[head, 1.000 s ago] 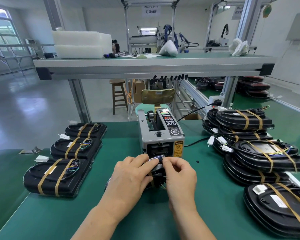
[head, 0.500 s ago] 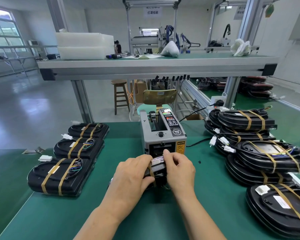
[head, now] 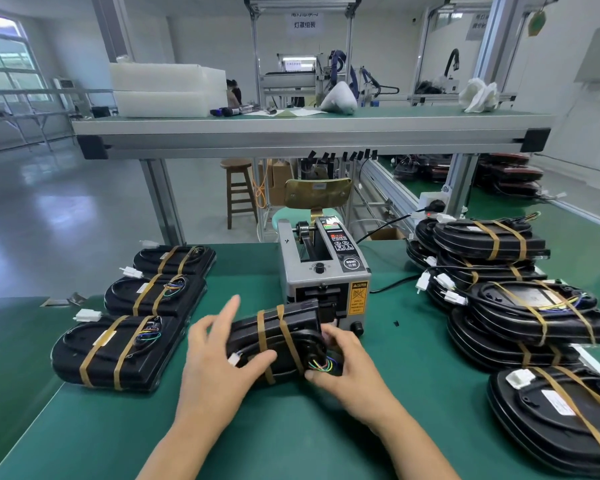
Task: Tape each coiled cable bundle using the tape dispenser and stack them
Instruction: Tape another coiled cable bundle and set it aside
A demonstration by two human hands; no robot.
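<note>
A black cable bundle (head: pixel 278 337) with two tan tape bands lies tilted in front of the grey tape dispenser (head: pixel 326 265), coloured wires showing at its right end. My right hand (head: pixel 347 372) grips that right end, fingers curled under it. My left hand (head: pixel 215 368) is at the bundle's left side, thumb resting on top and fingers straight and spread, blurred. Three taped bundles (head: pixel 111 351) lie in a row on the left of the green table (head: pixel 291 438).
Stacks of black bundles (head: pixel 534 313) fill the right side of the table, one more at the near right edge (head: pixel 561 410). The dispenser's power cord (head: pixel 392 287) runs right. An upper shelf (head: pixel 291 133) spans overhead behind the dispenser.
The bundle was upright at the dispenser's mouth, pinched by both hands. It has since come down and toward me, lying flatter, and my left fingers have spread open.
</note>
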